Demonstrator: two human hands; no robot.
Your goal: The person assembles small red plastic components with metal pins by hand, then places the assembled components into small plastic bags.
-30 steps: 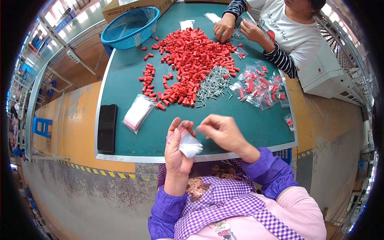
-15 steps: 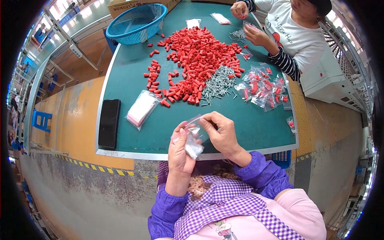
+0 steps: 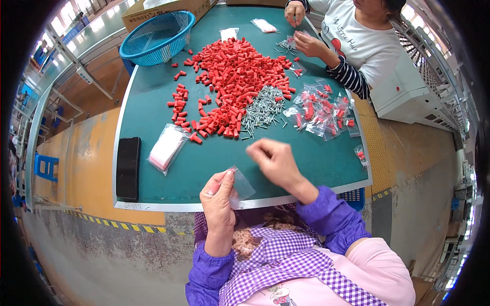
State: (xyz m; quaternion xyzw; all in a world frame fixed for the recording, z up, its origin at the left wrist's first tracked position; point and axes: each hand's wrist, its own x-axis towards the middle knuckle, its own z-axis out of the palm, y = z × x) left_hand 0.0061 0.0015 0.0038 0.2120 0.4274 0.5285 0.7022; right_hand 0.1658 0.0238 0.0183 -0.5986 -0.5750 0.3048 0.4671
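Plastic bag (image 3: 244, 186) pinched in the left grip (image 3: 219, 203); right grip (image 3: 277, 163) curled above the table (image 3: 326, 166); whether it holds anything, I cannot tell.

A black phone (image 3: 127, 168) lies flat at the left of the frame, with a blue plastic stool (image 3: 47, 159) standing on the floor farther left. At upper left, a blue mesh basket (image 3: 173, 48) sits tilted near a brown cardboard box (image 3: 133, 19); a white machine cabinet (image 3: 395, 102) stands at upper right.
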